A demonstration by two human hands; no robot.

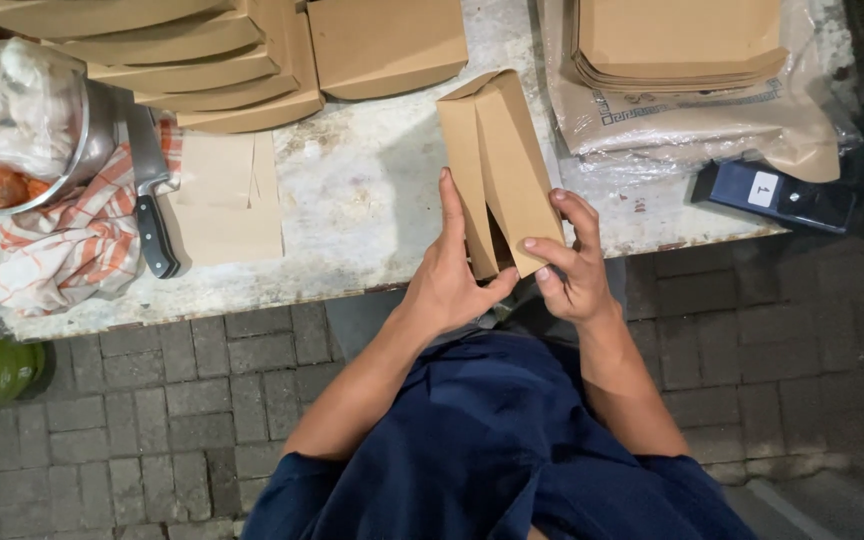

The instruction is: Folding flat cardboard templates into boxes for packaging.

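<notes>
A brown cardboard box blank (497,165), partly folded into a tall wedge shape, stands over the near edge of a worn white table (372,200). My left hand (452,275) presses flat against its left panel, thumb hooked under the bottom corner. My right hand (572,265) pinches the lower right flap with fingers and thumb. Both hands hold the same box.
Folded brown boxes (202,60) are stacked at the back left, another (387,45) beside them. A plastic-wrapped pack of flat blanks (682,70) lies at right, a dark device (777,195) near it. A knife (152,190), striped cloth (72,240), metal bowl (22,110) and flat brown paper (222,200) sit left.
</notes>
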